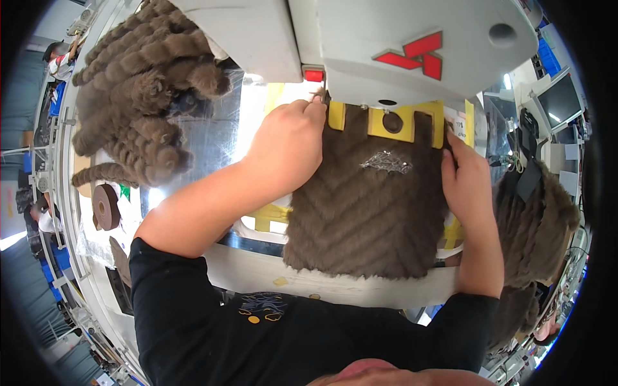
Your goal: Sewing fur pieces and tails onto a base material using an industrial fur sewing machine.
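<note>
A brown fur panel (367,219) with a chevron pattern lies in front of me, its upper end beneath the white machine head (412,51). A yellow notched plate (390,122) with a round hole covers that end. Below the plate is a shiny, crinkled silver patch (386,162). My left hand (290,138) is closed, fingertips pinching at the panel's upper left corner; a small dark shape beside the fingertips is unclear. On the panel's upper right edge, my right hand (468,174) grips the fur between thumb and fingers, beside the yellow plate.
A heap of brown ribbed fur (141,96) sits at the far left, above a roll of brown tape (106,207). More brown fur (537,225) hangs at the right, near a monitor (561,103). The machine head overhangs the work. People are at the left rim.
</note>
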A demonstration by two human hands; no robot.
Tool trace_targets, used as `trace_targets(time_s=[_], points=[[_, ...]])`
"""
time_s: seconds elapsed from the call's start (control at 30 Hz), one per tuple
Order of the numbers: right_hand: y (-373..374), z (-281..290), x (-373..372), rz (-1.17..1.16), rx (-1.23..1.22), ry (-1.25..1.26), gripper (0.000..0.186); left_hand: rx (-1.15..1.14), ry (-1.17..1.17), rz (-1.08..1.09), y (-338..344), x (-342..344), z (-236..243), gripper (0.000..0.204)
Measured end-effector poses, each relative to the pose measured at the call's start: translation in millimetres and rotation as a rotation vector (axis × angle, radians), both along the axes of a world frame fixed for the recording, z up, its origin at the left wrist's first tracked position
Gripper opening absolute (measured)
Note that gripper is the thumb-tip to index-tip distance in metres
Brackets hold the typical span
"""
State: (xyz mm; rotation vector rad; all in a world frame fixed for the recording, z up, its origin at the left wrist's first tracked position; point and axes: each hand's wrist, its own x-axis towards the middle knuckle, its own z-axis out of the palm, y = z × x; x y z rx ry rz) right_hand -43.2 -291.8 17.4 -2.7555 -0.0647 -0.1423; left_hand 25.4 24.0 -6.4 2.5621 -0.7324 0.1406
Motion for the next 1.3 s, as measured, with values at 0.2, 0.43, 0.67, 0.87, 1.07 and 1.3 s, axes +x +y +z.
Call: trace_targets(time_s=[0.2, 0.43, 0.67, 0.87, 1.07, 1.3], points=[[-0.5, -1.6, -1.8, -0.010, -0.017, -0.018, 0.034, 0.016, -0.059, -0.019, 0.6, 0.9, -8.4, 0.018], [-11.8, -10.6, -1.4, 0.027, -0.019, -0.024, 0.037, 0.154, -0.145, 0.001, 19.9, -12.8, 25.9, 0.011], [-5.8, -7.3, -0.6, 0.003, 0.003, 0.000, 0.038, 0.309, -0.261, 0.420, 102.5, -24.2, 60.0, 0.016], [-7.0, -10.3, 1.1, 0.029, 0.021, -0.047, 0.040, 0.220, -0.442, 0.714, 199.3, 14.4, 60.1, 0.030], [-5.6, -11.7, 3.1, 0.032, 0.050, -0.081, 0.041, 0.318, -0.476, 0.536, 215.0, 36.4, 57.9, 0.037], [5.6, 2.5, 3.2, -0.048, 0.044, -0.006, 0.039, 0.031, -0.913, 0.434, 160.3, -2.7, 152.3, 0.028]])
